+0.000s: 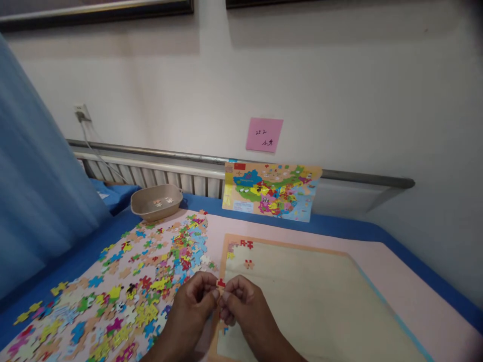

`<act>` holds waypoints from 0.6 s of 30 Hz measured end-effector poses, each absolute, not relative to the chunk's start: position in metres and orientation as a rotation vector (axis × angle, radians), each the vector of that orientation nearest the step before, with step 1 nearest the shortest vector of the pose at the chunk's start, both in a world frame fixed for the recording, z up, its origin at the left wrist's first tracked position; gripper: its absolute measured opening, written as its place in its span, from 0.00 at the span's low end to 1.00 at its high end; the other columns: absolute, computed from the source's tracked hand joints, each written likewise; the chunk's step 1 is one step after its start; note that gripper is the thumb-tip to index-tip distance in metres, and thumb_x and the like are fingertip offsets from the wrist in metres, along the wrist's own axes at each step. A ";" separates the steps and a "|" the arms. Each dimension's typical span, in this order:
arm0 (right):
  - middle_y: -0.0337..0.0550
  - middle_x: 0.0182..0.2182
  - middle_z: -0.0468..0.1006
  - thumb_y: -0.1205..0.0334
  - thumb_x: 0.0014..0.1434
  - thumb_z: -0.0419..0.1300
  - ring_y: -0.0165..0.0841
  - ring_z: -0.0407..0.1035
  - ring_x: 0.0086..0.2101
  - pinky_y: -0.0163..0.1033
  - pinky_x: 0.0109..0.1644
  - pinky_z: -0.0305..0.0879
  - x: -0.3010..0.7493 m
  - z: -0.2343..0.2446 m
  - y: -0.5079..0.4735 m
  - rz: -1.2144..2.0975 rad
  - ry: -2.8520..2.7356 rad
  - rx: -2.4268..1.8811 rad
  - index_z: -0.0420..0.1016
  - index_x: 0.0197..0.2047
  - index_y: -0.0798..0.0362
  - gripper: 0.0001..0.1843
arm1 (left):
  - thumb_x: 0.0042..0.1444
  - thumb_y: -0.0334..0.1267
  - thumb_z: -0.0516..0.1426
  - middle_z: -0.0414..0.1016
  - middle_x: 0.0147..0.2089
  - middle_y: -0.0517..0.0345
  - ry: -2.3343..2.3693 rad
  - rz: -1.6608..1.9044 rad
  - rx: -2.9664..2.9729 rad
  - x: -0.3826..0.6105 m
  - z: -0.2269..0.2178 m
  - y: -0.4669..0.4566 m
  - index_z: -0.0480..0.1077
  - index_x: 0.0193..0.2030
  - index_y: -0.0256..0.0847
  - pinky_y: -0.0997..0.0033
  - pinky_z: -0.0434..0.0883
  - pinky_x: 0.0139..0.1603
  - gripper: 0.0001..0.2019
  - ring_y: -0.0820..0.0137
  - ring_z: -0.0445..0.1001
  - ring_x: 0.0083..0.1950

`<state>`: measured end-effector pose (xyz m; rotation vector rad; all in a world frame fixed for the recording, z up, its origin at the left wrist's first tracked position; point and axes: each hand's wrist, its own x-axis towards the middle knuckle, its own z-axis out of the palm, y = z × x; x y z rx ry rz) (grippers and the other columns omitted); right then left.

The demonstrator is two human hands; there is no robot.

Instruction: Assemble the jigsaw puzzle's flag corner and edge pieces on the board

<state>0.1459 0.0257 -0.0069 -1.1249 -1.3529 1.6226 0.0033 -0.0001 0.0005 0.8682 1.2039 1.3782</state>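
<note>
My left hand and my right hand meet over the left edge of the puzzle board. Between their fingertips they pinch a small puzzle piece, red at the top and orange below. Joined red pieces lie at the board's upper left corner. A little lower on the board rests a red and orange piece, apart from the others. Below my hands, a few pieces sit along the board's left edge, partly covered by my right hand.
Loose puzzle pieces spread over the pink sheet on the left. Behind them stands a beige basket with a few pieces inside. A colourful map picture leans against the wall below a pink note. A blue curtain hangs at left.
</note>
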 end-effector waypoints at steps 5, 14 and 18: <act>0.37 0.28 0.76 0.62 0.62 0.54 0.32 0.71 0.30 0.34 0.34 0.62 0.183 0.032 0.070 0.861 -2.042 -1.288 0.70 0.34 0.50 0.06 | 0.50 0.42 0.67 0.74 0.29 0.63 1.289 1.358 0.947 -0.007 -0.013 0.006 0.76 0.38 0.41 0.77 0.64 0.31 0.11 0.72 0.70 0.31; 0.45 0.37 0.77 0.67 0.67 0.54 0.37 0.70 0.40 0.40 0.45 0.59 0.233 0.016 0.152 0.348 -2.170 -1.531 0.75 0.36 0.51 0.10 | 0.54 0.50 0.63 0.74 0.30 0.62 1.494 1.187 1.248 -0.008 -0.014 0.003 0.76 0.34 0.42 0.73 0.65 0.34 0.13 0.69 0.71 0.32; 0.45 0.40 0.77 0.66 0.67 0.56 0.38 0.70 0.42 0.39 0.46 0.59 0.232 0.003 0.153 0.310 -2.236 -1.530 0.77 0.39 0.51 0.08 | 0.61 0.50 0.56 0.78 0.33 0.60 1.656 1.059 1.525 -0.013 -0.016 0.002 0.77 0.36 0.45 0.70 0.67 0.39 0.13 0.66 0.74 0.36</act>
